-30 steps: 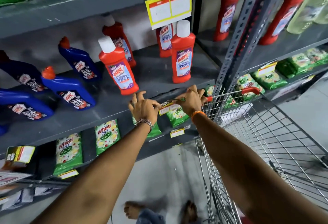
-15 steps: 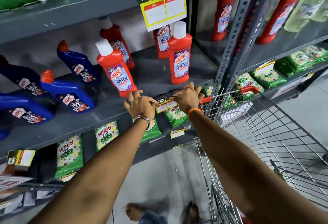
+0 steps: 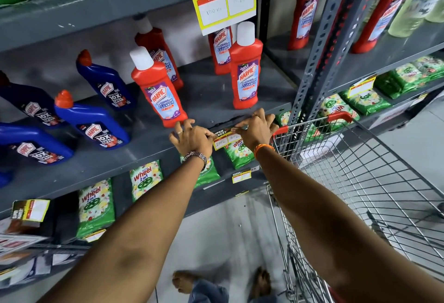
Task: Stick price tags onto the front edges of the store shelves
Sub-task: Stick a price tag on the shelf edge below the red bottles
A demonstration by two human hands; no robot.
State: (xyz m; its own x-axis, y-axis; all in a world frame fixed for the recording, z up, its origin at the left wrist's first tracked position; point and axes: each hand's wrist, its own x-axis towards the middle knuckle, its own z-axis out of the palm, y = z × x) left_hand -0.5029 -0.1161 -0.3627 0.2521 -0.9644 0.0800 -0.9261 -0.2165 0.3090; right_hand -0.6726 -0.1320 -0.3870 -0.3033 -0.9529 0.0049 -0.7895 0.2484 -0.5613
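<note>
Tag position: my price tag lies against the shelf edge, below the red bottle.
Grip: my left hand and right hand pinch its ends.
Handling: probably light, floppy; hold corners, press flat.

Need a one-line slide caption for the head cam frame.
Both hands, left hand and right hand, press a price tag onto the shelf edge below red Harpic bottles.
</note>
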